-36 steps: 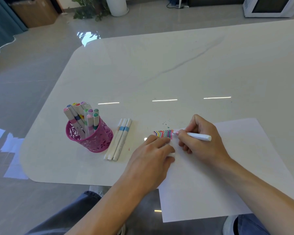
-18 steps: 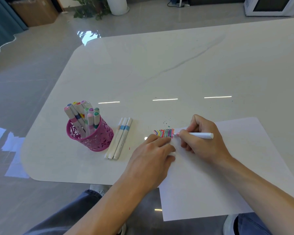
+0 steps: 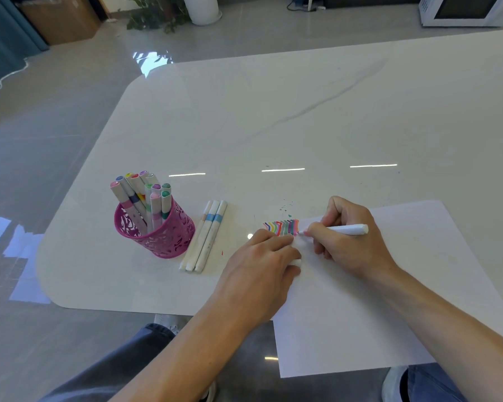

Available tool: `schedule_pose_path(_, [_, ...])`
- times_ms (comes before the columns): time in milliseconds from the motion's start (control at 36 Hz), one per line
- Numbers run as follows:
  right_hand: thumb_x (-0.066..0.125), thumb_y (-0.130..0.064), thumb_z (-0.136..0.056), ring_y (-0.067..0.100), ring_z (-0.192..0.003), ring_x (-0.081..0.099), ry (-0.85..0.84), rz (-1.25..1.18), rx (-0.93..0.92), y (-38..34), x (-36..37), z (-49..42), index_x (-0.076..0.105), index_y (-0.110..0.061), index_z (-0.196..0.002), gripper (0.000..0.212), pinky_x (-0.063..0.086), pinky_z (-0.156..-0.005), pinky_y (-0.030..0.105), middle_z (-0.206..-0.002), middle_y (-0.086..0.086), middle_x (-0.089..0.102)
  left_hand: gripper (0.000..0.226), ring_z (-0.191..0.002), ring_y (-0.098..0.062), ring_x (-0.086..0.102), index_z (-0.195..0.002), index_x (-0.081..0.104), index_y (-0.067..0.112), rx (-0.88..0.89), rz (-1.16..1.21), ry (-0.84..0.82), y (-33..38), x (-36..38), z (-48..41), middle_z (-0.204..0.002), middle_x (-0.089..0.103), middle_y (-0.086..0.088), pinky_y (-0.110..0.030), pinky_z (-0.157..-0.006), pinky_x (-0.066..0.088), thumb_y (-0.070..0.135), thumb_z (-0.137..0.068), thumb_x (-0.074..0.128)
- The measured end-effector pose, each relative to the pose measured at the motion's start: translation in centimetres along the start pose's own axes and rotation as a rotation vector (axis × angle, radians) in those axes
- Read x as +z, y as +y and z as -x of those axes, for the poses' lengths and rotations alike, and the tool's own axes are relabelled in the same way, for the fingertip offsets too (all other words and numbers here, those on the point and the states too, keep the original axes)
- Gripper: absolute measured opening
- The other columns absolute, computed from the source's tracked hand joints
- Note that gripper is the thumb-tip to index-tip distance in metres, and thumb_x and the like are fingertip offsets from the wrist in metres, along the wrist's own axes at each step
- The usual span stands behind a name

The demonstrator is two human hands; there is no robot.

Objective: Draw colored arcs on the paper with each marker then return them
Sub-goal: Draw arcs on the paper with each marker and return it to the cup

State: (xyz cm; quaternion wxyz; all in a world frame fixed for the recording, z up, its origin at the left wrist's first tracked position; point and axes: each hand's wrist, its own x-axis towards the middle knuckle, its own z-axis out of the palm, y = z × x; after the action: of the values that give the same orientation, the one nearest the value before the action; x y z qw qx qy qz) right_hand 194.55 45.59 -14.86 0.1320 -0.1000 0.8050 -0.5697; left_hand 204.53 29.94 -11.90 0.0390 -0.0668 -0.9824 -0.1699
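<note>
Right grip (image 3: 352, 245) is clenched on the marker (image 3: 346, 229), pinched low near the tip. The white barrel's back end sticks out to the right. The tip is at the right edge of the arcs (image 3: 282, 227), on the paper (image 3: 389, 285); can't tell if it's touching or just off.

Left grip (image 3: 262, 262) sits knuckles-down on the paper just below the arcs, fingers curled. A small white end pokes out on its right side, probably the cap (image 3: 296, 262), so I read it as grasping that while pinning the sheet.

The arcs are a tight row of colored strokes at the paper's far-left corner. The paper lies on the counter (image 3: 273, 111), and its near edge hangs past the counter's rim.

Handling, as judgement:
- **Marker:** light, stiff plastic with a smooth barrel. The low pinch suits short strokes. Take it mid-barrel for capping and dropping back.
- **Paper:** thin, and likely to slide on the glossy top, so it needs the pinning. The overhanging part has no support, so don't press there.

Three loose markers (image 3: 206, 233) lie side by side between the left grip and the cup (image 3: 157, 230), just beside the cup. The cup is pink cutout mesh, well left of the paper, with capped markers (image 3: 145, 195) leaning in it. It looks light and could tip if bumped on the return, so feed the marker in from above.

There are ink specks on the counter just beyond the arcs. The task looks mid-way: many colors are down and this one isn't returned yet.
</note>
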Motion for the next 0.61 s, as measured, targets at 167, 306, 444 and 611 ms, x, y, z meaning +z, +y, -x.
schedule_pose_path(167, [0.077, -0.010, -0.081, 0.017, -0.049, 0.057, 0.004, 0.015, -0.008, 0.25, 0.02, -0.26, 0.046, -0.013, -0.071, 0.033, 0.048, -0.056, 0.036, -0.051, 0.007, 0.067, 0.010, -0.098, -0.019, 0.062, -0.095, 0.077, 0.021, 0.005, -0.005, 0.010, -0.01, 0.04, 0.02, -0.104, 0.074, 0.008, -0.028, -0.083, 0.053, 0.023, -0.086, 0.074])
schedule_pose_path(306, [0.077, -0.009, -0.081, 0.019, -0.049, 0.057, -0.005, 0.020, -0.009, 0.13, -0.02, -0.28, 0.047, -0.010, -0.072, 0.032, 0.048, -0.056, 0.037, -0.052, 0.009, 0.066, 0.010, -0.098, -0.018, 0.062, -0.095, 0.077, 0.022, 0.006, 0.002, 0.013, -0.07, 0.13, 0.02, -0.105, 0.074, 0.008, -0.028, -0.082, 0.053, 0.023, -0.086, 0.073])
schedule_pose_path(444, [0.077, -0.008, -0.081, 0.018, -0.048, 0.056, -0.005, 0.016, 0.000, -0.01, -0.03, -0.19, 0.047, -0.007, -0.072, 0.031, 0.048, -0.055, 0.036, -0.052, 0.010, 0.066, 0.010, -0.098, -0.018, 0.061, -0.095, 0.077, 0.022, -0.001, -0.002, 0.017, -0.02, 0.13, 0.06, -0.104, 0.073, 0.008, -0.029, -0.081, 0.053, 0.024, -0.086, 0.073])
schedule_pose_path(611, [0.077, -0.010, -0.080, 0.018, -0.049, 0.055, -0.011, 0.010, 0.006, -0.11, -0.08, -0.12, 0.047, -0.006, -0.073, 0.031, 0.048, -0.055, 0.036, -0.053, 0.011, 0.066, 0.011, -0.101, -0.018, 0.061, -0.097, 0.076, 0.022, -0.003, -0.008, 0.014, 0.01, 0.13, 0.11, -0.107, 0.073, 0.009, -0.032, -0.080, 0.055, 0.025, -0.088, 0.071])
